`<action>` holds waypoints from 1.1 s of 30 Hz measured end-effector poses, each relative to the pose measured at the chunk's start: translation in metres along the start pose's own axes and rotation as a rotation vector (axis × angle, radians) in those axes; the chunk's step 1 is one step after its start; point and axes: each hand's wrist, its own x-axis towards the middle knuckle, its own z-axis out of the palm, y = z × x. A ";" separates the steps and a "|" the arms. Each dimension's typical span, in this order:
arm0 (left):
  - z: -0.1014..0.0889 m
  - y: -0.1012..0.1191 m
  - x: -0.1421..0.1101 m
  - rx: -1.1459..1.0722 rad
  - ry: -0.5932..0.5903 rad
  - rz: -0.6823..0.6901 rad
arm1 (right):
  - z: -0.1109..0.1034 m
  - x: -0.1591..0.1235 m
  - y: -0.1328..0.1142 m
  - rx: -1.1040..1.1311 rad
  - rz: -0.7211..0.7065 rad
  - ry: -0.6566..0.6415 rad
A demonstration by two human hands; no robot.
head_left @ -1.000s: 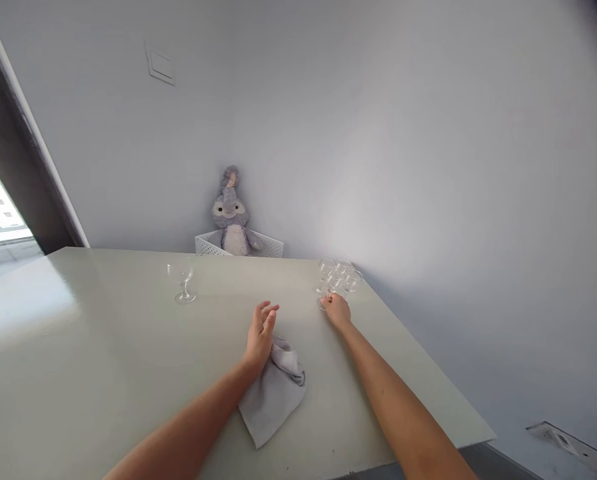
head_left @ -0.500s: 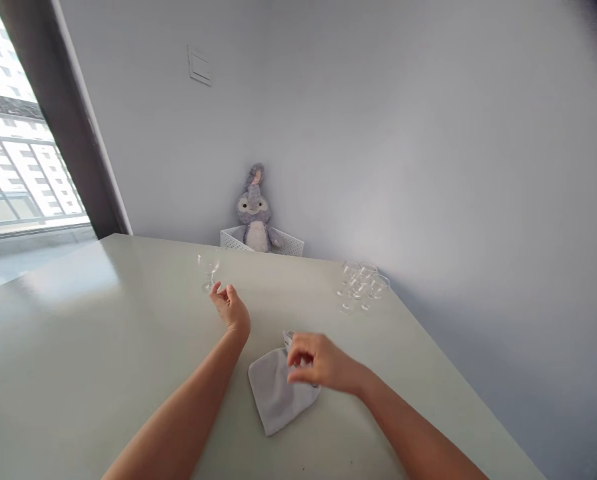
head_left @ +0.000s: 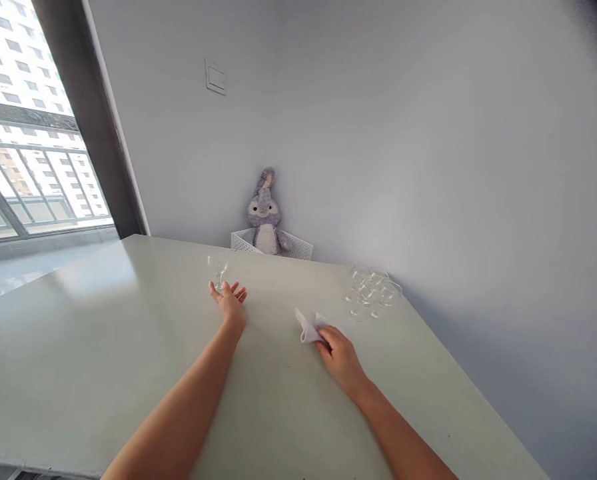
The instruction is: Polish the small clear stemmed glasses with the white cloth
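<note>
My left hand (head_left: 229, 299) is stretched far out over the pale table (head_left: 103, 347), fingers spread and open, just in front of a single clear stemmed glass (head_left: 217, 269) that stands upright. The fingertips are at the glass's foot; I cannot tell if they touch it. My right hand (head_left: 339, 353) is closed on a grey-white cloth (head_left: 309, 326), bunched and lifted a little off the table. A cluster of several clear stemmed glasses (head_left: 371, 293) stands to the right of the cloth, near the wall.
A grey plush rabbit (head_left: 265, 215) sits in a white perforated basket (head_left: 298, 247) behind the table's far edge, against the wall. A window with a dark frame (head_left: 86, 113) is at the left. The wall runs close along the table's right side.
My left hand has reached further to the lone glass and opened. My right hand has picked up the cloth and carried it forward. The view has swung left.
</note>
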 end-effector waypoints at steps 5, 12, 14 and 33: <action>0.009 0.021 0.021 -0.161 -0.047 -0.164 | -0.017 0.007 0.004 0.562 0.365 0.243; 0.010 0.043 0.045 -0.461 -0.190 -0.274 | -0.012 0.012 0.006 1.269 0.520 0.156; 0.012 0.046 0.044 -0.462 -0.191 -0.304 | -0.011 0.012 0.005 1.312 0.508 0.164; 0.011 -0.027 -0.109 0.074 -0.917 -0.361 | 0.004 0.001 -0.017 0.919 0.275 -0.041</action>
